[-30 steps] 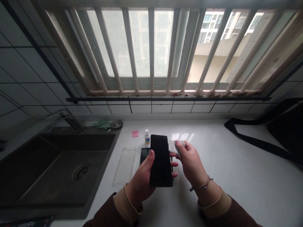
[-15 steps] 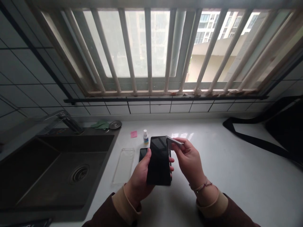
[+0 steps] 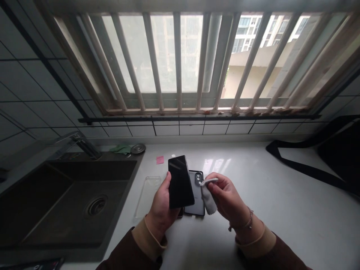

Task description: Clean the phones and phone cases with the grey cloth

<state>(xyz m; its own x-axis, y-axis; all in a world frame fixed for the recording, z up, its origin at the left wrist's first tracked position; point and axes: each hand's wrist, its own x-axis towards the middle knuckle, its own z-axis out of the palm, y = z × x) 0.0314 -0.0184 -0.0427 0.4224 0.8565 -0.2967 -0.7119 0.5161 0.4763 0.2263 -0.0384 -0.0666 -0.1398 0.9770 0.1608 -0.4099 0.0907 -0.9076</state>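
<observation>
Left to right. Dark sink well left of the left hand. Clear phone case lies on the white counter, just left of that hand. Left hand is grasping a black smartphone: thumb along one long edge, fingers behind, phone tilted, glass facing up. Just right of the left hand, a second phone lies on the counter back-up, camera bump showing, partly below the held one. Right hand is closed in a pinch on a grey microfiber cloth, which hangs just beside the held phone, no contact visible. Black bag strap lies well right of the right hand.

Risks: one-hand edge grip is narrow; a slip could drop the held phone onto the camera bump below, or toward the sink. Grit in the cloth could scratch the glass. Bare fingers could smudge it.
</observation>
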